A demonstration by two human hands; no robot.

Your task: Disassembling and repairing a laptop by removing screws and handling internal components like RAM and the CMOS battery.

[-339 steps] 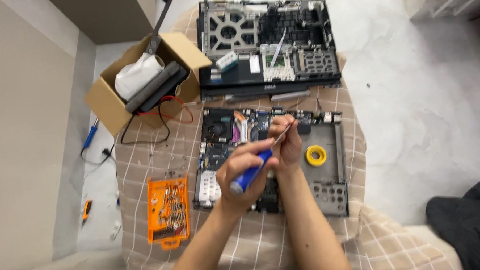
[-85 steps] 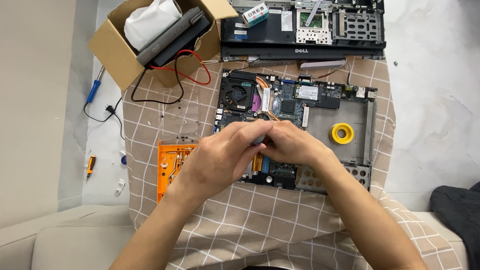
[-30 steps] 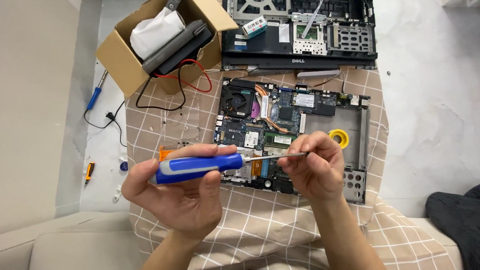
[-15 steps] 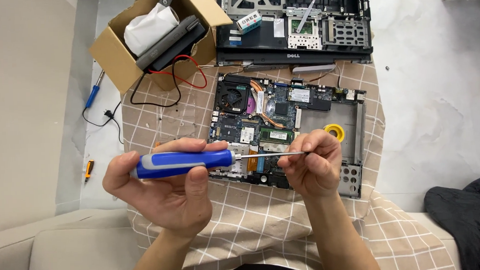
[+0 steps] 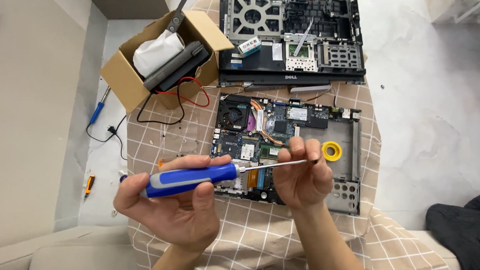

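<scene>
My left hand (image 5: pixel 171 209) grips the blue and grey handle of a screwdriver (image 5: pixel 191 179), held level above the checked cloth. Its metal shaft runs right to my right hand (image 5: pixel 301 175), whose fingertips pinch the tip. Both hands hover over the near edge of an opened laptop base (image 5: pixel 282 139) showing its circuit board, fan and copper heat pipe. A yellow tape roll (image 5: pixel 331 151) lies in the bare grey bay of that base, just right of my right hand.
A second stripped laptop chassis (image 5: pixel 292 34) lies at the back. A cardboard box (image 5: pixel 160 60) with a white bundle, a dark bar and red and black wires stands back left. A blue-handled tool (image 5: pixel 98 109) and a small orange tool (image 5: pixel 88 184) lie on the floor, left.
Earlier both hands worked down on the circuit board. Since then they lifted, with the screwdriver turned level and the right fingers on its tip. In the last half second little has moved.
</scene>
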